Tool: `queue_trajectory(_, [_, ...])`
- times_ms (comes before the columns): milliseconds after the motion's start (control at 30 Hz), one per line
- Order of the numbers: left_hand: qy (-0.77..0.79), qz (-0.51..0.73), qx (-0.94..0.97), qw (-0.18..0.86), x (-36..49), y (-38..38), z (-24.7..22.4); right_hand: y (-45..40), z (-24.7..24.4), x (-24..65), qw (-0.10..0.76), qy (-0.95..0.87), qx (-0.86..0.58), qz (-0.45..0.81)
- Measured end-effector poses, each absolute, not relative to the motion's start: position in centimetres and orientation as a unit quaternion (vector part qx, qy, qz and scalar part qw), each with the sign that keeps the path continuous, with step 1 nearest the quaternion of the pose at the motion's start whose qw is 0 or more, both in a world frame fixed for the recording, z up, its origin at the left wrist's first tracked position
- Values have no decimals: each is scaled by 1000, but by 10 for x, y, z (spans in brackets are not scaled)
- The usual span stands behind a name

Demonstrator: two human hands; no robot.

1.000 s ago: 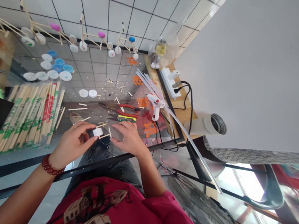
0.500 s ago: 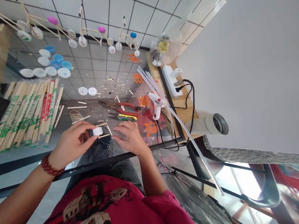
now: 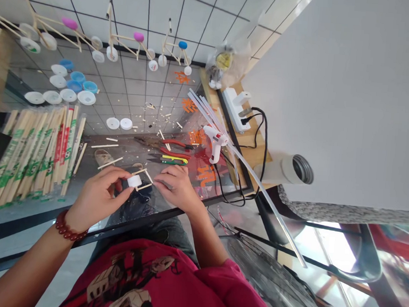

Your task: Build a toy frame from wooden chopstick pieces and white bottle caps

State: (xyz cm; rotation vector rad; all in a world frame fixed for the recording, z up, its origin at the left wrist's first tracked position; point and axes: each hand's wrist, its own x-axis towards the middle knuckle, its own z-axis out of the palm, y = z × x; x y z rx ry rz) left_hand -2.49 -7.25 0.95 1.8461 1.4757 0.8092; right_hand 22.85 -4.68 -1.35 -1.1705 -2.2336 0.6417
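Observation:
Between the thumb and fingers of my left hand (image 3: 103, 191) is a small white cap piece (image 3: 134, 181) with two thin wooden sticks reaching out to the right. A short stick (image 3: 149, 176) spans their far ends. My right hand (image 3: 175, 185) has its fingertips at the lower right corner of this little frame, around the end of a stick. Just above my right hand, cutters with yellow and green handles (image 3: 174, 160) and red-handled pliers (image 3: 176, 149) lie on the glass table.
Chopsticks in wrappers (image 3: 33, 150) lie at the left, with white and blue caps (image 3: 86, 98) behind them. Assembled stick models (image 3: 125, 38) stand along the back. A glue gun (image 3: 215, 142), clear glue sticks and a power strip (image 3: 235, 109) are at the right.
The short stick now meets the ends of the two held sticks, where before it lay at a slant between them. My right fingertips have closed in at the corner.

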Motion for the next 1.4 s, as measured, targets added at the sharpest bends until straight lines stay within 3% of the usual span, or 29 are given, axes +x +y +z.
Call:
queue_trajectory(800, [555, 313, 718, 280, -24, -77, 7, -48, -12, 230, 226, -861, -393, 230])
queue_trajectory(1000, [558, 316, 715, 278, -24, -77, 10, -46, -13, 227, 268, -835, -428, 220])
queue_trajectory(1400, [570, 305, 704, 294, -24, -77, 11, -43, -17, 226, 251, -844, -412, 234])
